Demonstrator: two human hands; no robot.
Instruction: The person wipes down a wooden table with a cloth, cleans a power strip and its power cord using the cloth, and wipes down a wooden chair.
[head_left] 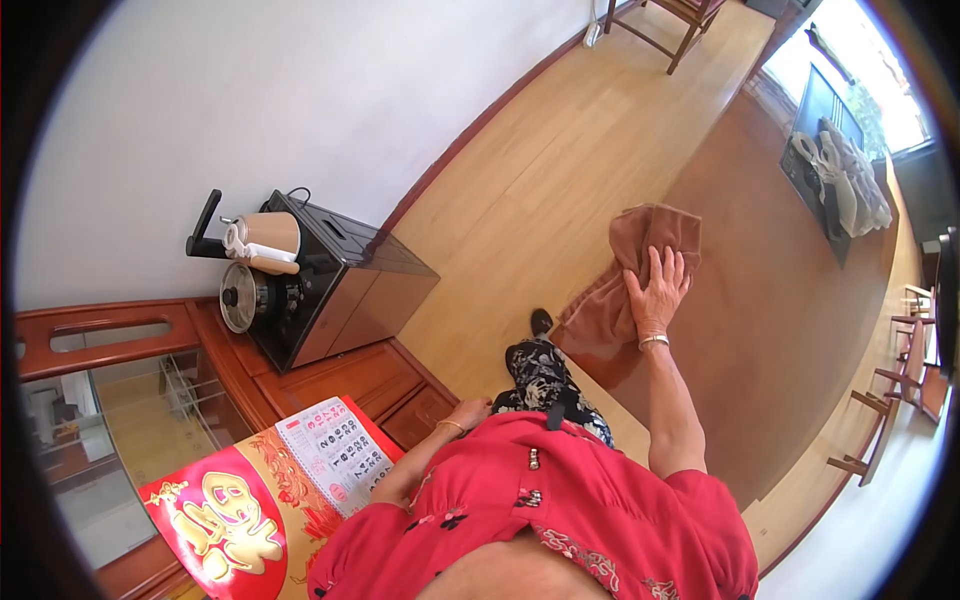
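Tabletop (775, 330): broad, smooth, reddish brown
Side edge: rumpled brown cloth (655, 232)
Far end: flat dark board (812, 112) under pale plastic bags (852, 185)

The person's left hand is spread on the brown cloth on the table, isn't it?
Wrong hand: the head view shows the right hand spread on the brown cloth on the table. The left hand is down by the cabinet.

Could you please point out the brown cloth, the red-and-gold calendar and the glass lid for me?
Brown cloth (604, 300): head view, on its creased middle part.
Red-and-gold calendar (273, 492): head view, on its gold part.
Glass lid (231, 297): head view, on its black knob.
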